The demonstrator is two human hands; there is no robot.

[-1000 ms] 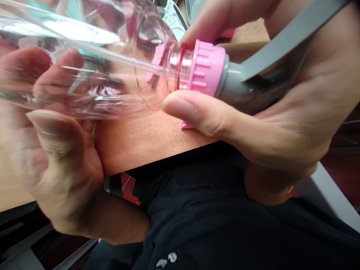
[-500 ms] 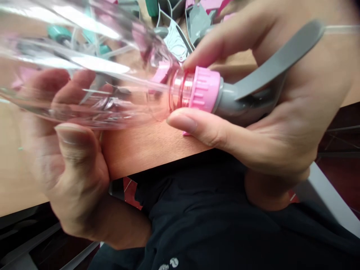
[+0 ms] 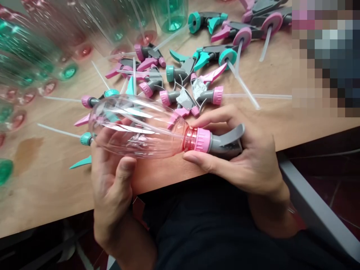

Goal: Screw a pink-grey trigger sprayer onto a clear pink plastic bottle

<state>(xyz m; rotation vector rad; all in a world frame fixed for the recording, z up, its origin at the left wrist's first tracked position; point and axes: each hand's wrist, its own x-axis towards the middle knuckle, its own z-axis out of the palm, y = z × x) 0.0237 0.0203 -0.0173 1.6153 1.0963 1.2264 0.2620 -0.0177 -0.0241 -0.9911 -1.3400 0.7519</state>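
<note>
A clear plastic bottle (image 3: 132,129) lies sideways above the near edge of the wooden table (image 3: 42,187). My left hand (image 3: 112,187) wraps round its body from below, thumb on the near side. A grey spray head (image 3: 226,142) with a pink screw collar (image 3: 201,140) sits on the bottle's neck. My right hand (image 3: 247,161) grips that head, thumb under the collar and forefinger on top of it. A dip tube runs inside the bottle.
Several loose spray heads in pink, teal and grey, such as one spray head (image 3: 180,98), lie scattered behind the bottle with their tubes. Rows of clear pink and teal bottles (image 3: 33,56) stand at the back left. A blurred patch covers the top right.
The view has pulled back and up: the hands and bottle look much smaller and the table behind shows. Both hands keep the same hold on bottle and spray head.
</note>
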